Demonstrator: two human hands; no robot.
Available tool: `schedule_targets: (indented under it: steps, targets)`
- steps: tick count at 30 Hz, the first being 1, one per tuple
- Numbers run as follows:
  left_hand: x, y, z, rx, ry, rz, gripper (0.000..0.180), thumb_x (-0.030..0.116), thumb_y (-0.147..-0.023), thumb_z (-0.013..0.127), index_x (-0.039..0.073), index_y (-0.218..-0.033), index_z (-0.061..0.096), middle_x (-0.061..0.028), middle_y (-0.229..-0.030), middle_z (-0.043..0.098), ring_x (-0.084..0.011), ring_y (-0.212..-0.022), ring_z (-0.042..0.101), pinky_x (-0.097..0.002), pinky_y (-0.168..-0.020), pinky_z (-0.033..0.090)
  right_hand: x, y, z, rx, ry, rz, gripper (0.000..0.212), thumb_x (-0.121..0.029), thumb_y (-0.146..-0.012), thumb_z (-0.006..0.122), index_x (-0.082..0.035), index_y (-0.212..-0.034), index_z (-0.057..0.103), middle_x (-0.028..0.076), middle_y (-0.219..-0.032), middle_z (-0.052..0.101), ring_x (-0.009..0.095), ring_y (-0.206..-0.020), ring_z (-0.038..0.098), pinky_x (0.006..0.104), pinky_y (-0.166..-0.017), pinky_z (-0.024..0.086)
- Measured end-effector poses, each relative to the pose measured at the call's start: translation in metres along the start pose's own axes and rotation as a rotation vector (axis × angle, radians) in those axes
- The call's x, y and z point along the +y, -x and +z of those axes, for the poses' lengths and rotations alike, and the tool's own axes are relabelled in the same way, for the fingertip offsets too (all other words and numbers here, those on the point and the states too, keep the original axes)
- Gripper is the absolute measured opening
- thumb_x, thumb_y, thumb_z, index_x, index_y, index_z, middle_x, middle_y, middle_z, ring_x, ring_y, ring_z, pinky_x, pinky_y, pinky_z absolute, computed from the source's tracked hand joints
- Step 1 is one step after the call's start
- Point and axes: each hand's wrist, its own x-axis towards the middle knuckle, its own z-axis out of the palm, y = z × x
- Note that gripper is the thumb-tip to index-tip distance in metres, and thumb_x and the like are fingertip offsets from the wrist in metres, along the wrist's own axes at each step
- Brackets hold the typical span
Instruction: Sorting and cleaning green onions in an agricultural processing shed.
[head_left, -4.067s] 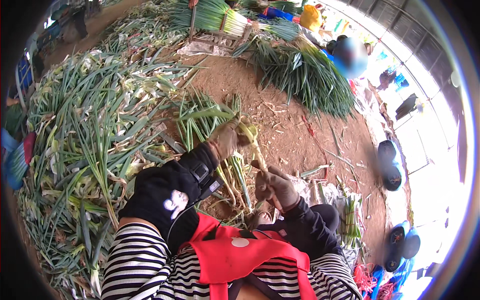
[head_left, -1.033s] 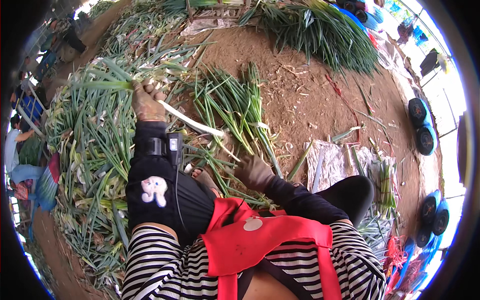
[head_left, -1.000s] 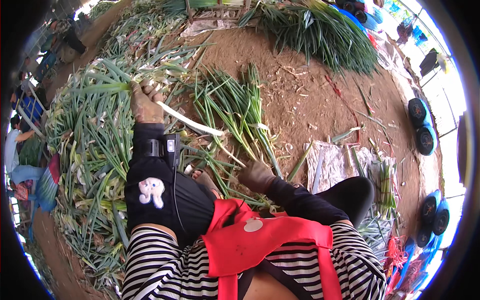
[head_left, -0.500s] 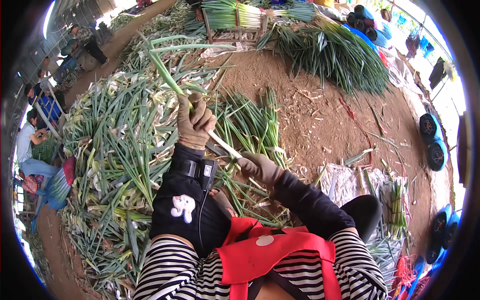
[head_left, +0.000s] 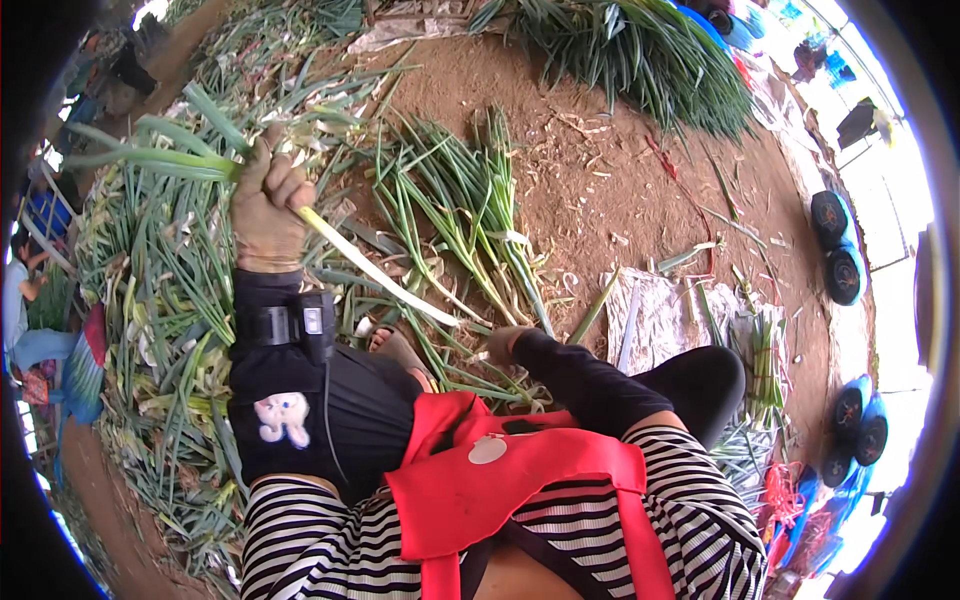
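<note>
My left hand, in a soiled tan glove, is closed round a green onion where its leaves start. The leaves point to the upper left, and the long white stalk slants down to the right. Close to the stalk's root end is my right hand, gloved and low in front of me; its fingers are hidden from this angle. Just beyond it lies a loose bundle of green onions on the soil. My sandalled foot shows below the stalk.
A broad heap of leaves and trimmings covers the left side. Far off lies a large pile of green onions. A pale sheet and a tied bunch are at the right, with blue-wrapped rolls beyond.
My left hand has swung left with the green onion, whose white end has come away from my right hand. My right hand has dropped slightly lower. The whole view has shifted.
</note>
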Motion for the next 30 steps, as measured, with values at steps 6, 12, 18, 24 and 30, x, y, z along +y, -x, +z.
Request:
schedule_targets:
  steps: [6, 12, 18, 24, 30]
  targets:
    - [0.025, 0.040, -0.036, 0.539, -0.311, 0.065, 0.030, 0.019, -0.089, 0.060, 0.006, -0.116, 0.058, 0.0049, -0.069, 0.047, -0.0049, -0.050, 0.031, -0.0194, -0.045, 0.027, -0.028, 0.053, -0.046, 0.002, -0.172, 0.424, 0.032, -0.029, -0.079, 0.057, -0.011, -0.105, 0.065, 0.016, -0.104, 0.065, 0.033, -0.101, 0.060, 0.0414, -0.087, 0.048]
    - [0.023, 0.045, -0.043, 0.412, -0.250, -0.026, 0.030, 0.027, -0.092, 0.056, 0.005, -0.113, 0.057, 0.0052, -0.066, 0.043, -0.0041, -0.048, 0.029, -0.0194, -0.044, 0.025, -0.043, 0.007, -0.079, 0.197, -0.225, 0.333, 0.037, -0.031, -0.083, 0.054, -0.019, -0.118, 0.057, 0.015, -0.124, 0.052, 0.032, -0.109, 0.056, 0.0413, -0.092, 0.045]
    - [0.010, 0.046, -0.020, 0.521, -0.299, -0.020, 0.036, 0.038, -0.092, 0.055, 0.005, -0.108, 0.057, 0.0052, -0.064, 0.043, -0.0045, -0.045, 0.028, -0.0208, -0.042, 0.027, -0.045, -0.044, -0.068, 0.165, -0.075, 0.380, 0.042, -0.028, -0.083, 0.054, -0.025, -0.125, 0.054, 0.012, -0.135, 0.045, 0.035, -0.117, 0.049, 0.0421, -0.093, 0.043]
    - [0.005, 0.048, -0.021, 0.610, -0.306, -0.005, 0.032, 0.035, -0.092, 0.057, 0.005, -0.105, 0.059, 0.0059, -0.064, 0.042, -0.0042, -0.045, 0.028, -0.0204, -0.042, 0.026, -0.041, -0.022, -0.113, 0.713, -0.924, 0.333, 0.030, -0.016, -0.080, 0.062, -0.005, -0.109, 0.060, 0.016, -0.098, 0.065, 0.032, -0.092, 0.063, 0.0367, -0.079, 0.050]
    - [-0.008, 0.035, -0.019, 0.601, -0.208, -0.020, 0.022, 0.025, -0.088, 0.062, 0.007, -0.101, 0.062, 0.0062, -0.066, 0.046, -0.0035, -0.047, 0.032, -0.0190, -0.042, 0.027, -0.047, 0.049, -0.207, 0.529, -1.735, -0.241, 0.014, -0.005, -0.088, 0.051, 0.000, -0.098, 0.058, 0.002, -0.079, 0.054, 0.009, -0.059, 0.053, 0.0221, -0.054, 0.045]
